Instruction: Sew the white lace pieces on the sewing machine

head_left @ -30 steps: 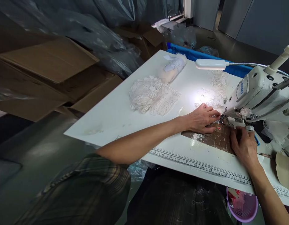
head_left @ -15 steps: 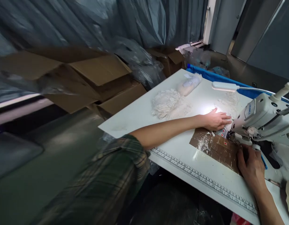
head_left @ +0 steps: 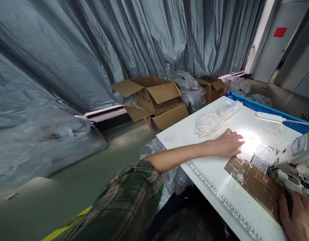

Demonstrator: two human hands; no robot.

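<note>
My left hand lies flat on the white sewing table, fingers stretched out, holding nothing, just below a heap of white lace pieces. My right hand rests at the lower right on a brown taped patch of the table, right under the head of the white sewing machine. Its fingers are partly cut off by the frame edge. A thin piece of white lace lies in the lamp's light beside the machine.
A lamp on a flexible arm lights the table. A pale bundle lies at the far edge. A ruler strip runs along the near edge. Open cardboard boxes and plastic bags stand on the floor before grey plastic curtains.
My left hand has slid left, away from the needle area toward the lace heap, and opened flat. The view has swung left and up.
</note>
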